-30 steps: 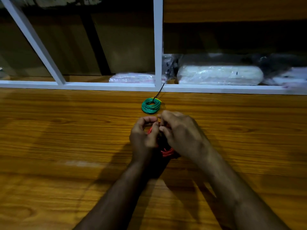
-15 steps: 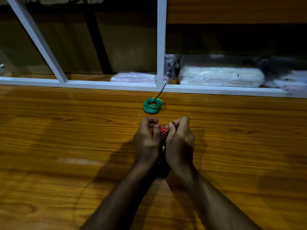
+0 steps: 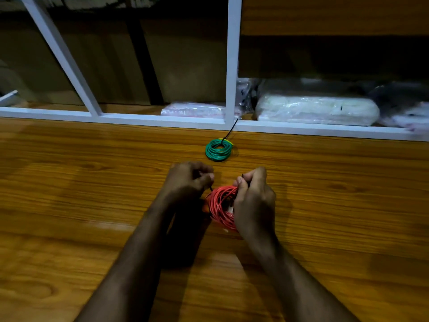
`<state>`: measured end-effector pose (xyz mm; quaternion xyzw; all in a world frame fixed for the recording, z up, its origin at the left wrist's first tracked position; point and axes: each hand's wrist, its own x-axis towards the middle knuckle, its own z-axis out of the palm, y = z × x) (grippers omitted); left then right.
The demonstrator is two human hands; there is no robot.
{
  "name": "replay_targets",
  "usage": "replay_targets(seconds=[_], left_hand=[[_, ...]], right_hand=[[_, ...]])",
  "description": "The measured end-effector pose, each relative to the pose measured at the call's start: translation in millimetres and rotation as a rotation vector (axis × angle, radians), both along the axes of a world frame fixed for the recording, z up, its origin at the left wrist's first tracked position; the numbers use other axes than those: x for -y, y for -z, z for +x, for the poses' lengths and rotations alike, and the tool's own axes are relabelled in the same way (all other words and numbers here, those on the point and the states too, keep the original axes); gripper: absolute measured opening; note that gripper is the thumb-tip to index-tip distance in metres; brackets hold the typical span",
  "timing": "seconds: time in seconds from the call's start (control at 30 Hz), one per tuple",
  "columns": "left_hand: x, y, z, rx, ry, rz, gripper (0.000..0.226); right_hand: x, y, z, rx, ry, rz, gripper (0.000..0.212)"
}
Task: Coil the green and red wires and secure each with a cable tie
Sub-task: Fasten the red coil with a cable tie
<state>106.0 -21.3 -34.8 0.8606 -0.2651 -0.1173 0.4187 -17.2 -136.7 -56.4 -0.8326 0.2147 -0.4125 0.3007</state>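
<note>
Red wire coil point(image 3: 220, 206) sits between left hand point(image 3: 188, 182) and right hand point(image 3: 253, 201).

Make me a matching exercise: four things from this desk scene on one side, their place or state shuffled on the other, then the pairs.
Things:
1. green coil
2. red coil
3. left hand
4. white bundle

States:
A. on the shelf behind the white frame
B. held between both hands
C. lying tied on the desk
D. pinching a thin black strip

Pairs: 1-C, 2-B, 3-D, 4-A
</note>
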Motion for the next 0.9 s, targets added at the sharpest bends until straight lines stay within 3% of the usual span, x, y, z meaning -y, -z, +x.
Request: replay_targets(seconds=[0.1,0.23,0.3,0.53,0.63,0.8,0.9], left_hand=[[-3,-8,9,0.072,0.146,0.252,0.035],[-6,-9,9,0.178,0.244,0.217,0.012],[-4,-9,7,0.185,0.254,0.204,0.012],[19,-9,-16,0.015,0.037,-0.234,0.013],[35,-10,-42,0.093,-0.097,-0.388,0.019],[46,5,-67,0.156,-0.284,-0.522,0.013],[42,10,-64,0.136,-0.271,-0.512,0.012]], right_hand=[[-1,0,0,-0.011,0.006,0.005,0.008],[-2,-2,0,-0.007,0.009,0.012,0.008],[-2,-3,-1,0.011,0.002,0.019,0.009],[0,-2,-1,-0.041,-0.015,0.061,0.011],[0,-1,0,-0.052,-0.034,0.098,0.011],[5,0,0,-0.002,-0.037,0.134,0.008],[9,-1,-1,0.052,-0.056,0.287,0.004]])
